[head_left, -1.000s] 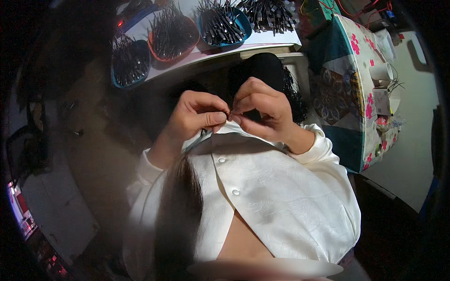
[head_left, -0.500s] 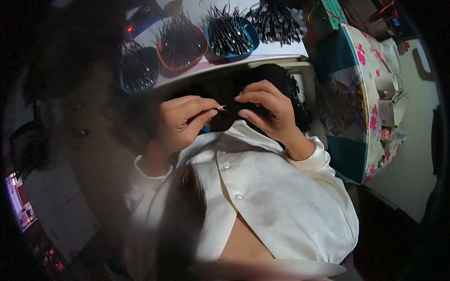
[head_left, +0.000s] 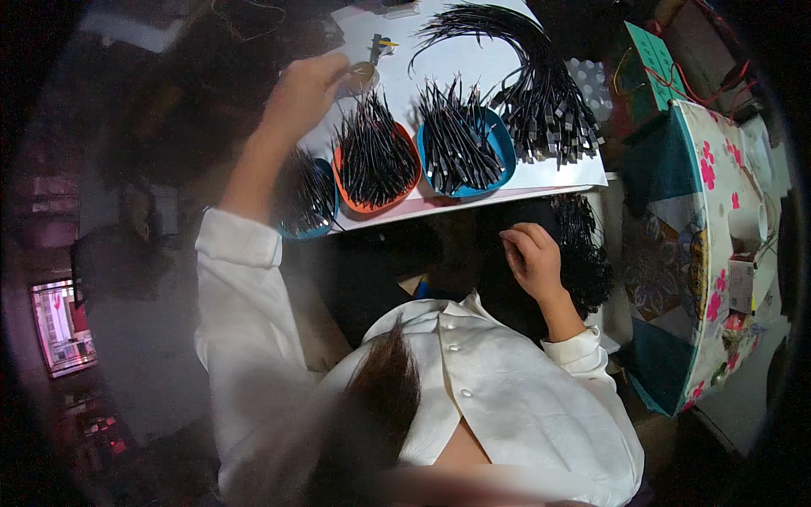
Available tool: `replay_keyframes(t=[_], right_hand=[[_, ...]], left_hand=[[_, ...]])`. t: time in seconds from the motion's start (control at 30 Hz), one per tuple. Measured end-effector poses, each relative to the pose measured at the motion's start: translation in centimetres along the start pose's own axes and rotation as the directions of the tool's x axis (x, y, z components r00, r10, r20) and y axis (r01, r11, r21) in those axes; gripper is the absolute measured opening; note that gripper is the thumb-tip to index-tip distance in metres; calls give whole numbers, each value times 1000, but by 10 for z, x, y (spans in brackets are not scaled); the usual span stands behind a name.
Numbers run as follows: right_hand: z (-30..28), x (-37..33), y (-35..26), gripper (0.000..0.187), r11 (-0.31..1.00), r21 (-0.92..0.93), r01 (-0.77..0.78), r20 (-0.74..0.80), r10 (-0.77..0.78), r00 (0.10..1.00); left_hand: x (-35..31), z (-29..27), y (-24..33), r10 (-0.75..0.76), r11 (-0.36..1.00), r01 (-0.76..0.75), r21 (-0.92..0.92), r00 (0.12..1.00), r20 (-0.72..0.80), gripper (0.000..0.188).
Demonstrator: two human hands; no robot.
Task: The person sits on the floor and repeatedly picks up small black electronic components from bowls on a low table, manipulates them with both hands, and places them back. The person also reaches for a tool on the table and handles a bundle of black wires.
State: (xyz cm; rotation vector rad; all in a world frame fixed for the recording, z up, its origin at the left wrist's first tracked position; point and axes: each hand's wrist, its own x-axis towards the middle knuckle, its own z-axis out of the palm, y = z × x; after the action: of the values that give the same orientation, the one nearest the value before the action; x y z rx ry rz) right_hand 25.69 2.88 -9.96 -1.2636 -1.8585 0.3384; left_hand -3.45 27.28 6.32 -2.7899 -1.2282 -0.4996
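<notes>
A small round tan object (head_left: 361,78) is seen toward the far left part of the white table (head_left: 583,176), just beside the fingertips of the left hand (head_left: 306,91); whether the two are touching cannot be told. The left hand is extended past the bowls with its fingers drawn together, so its grip looks narrow, but whether anything is held in it cannot be made out. Just beyond the round object, a small dark item with a yellow part (head_left: 387,44) is seen. Along the near edge, black cables (head_left: 372,156) are stood tightly packed in an orange bowl (head_left: 407,142), which is flanked by a left blue bowl (head_left: 313,233) and a right blue bowl (head_left: 500,139), both also filled with cables. A loose cable bundle (head_left: 549,110) is laid to the right, near a clear bumpy sheet (head_left: 591,84). The right hand (head_left: 534,258) is held below the table edge, its fingers loosely curled; its grip is partly hidden, and its contents cannot be told. Beside it, dark strands (head_left: 583,253) are hung. Farther right, a floral cloth (head_left: 714,177) is seen.
</notes>
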Motion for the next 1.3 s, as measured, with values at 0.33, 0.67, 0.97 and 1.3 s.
replay_keyframes(t=[0.33, 0.67, 0.97, 1.3], right_hand=[[7, 3, 11, 23, 1000, -2, -29, -10, 29, 1000], [10, 10, 14, 26, 999, 15, -29, 21, 28, 999], [9, 10, 14, 26, 999, 13, -39, 21, 39, 999], [8, 9, 13, 24, 998, 9, -62, 24, 62, 998]], left_hand=[[39, 73, -71, -36, 991, -1, 136, 963, 265, 10], [51, 82, -78, -59, 962, -57, 267, 911, 409, 12], [60, 79, -62, -131, 936, -47, 348, 872, 471, 12], [56, 81, -66, -91, 945, -63, 321, 892, 443, 12]])
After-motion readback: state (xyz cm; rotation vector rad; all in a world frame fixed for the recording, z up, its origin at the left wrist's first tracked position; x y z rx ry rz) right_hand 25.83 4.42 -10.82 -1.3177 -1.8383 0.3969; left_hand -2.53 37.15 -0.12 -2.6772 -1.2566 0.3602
